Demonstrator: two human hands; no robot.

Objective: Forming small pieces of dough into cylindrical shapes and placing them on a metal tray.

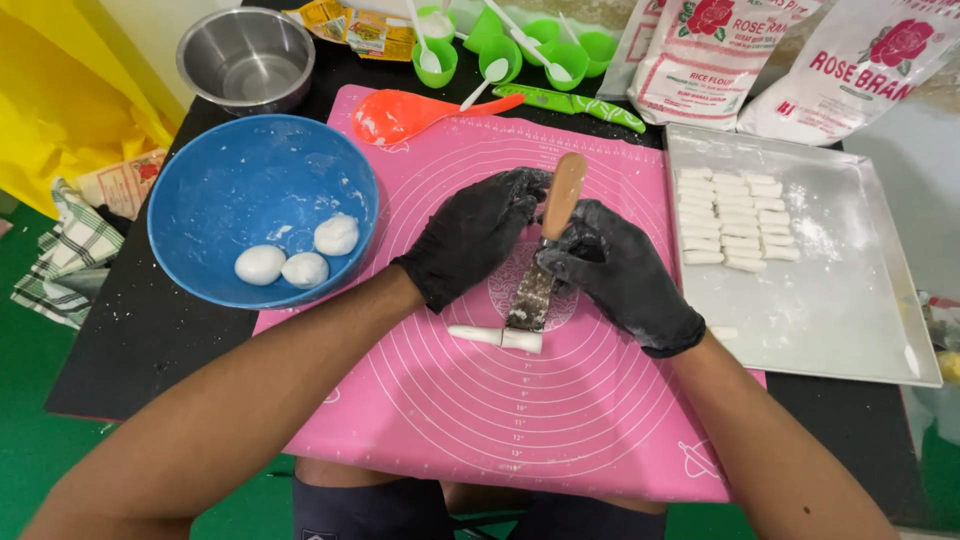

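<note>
Black nitrile on both your hands: your right hand (612,275) is wrapped around a wooden-handled metal scraper (545,255), blade down, and your left hand (478,232) is curled against the handle from the other side, though whether it truly grips or only steadies is hard to tell from this angle. Directly under the blade edge, just below your grip, lies one short white dough log (497,337) on the pink silicone mat (560,420); the blade appears to rest on it near its right end, so this piece reads as partly cut, with most of its length left. To the right of your grip, the metal tray (850,300) already carries rows of cut dough pieces (735,222), packed in its near-left portion with much of the floured surface bare; that stock counts as finished. One stray piece (723,332) sits at the tray's edge beside your right wrist. To the left of your grip, the blue bowl (215,170) holds three dough balls (298,257), unrolled and uncut, which stand as the remaining work. Beyond your grip: an orange spatula (400,113), a green knife (580,103), green cups (520,45) with white spoons, a steel bowl (246,58), and two flour bags (780,60).
</note>
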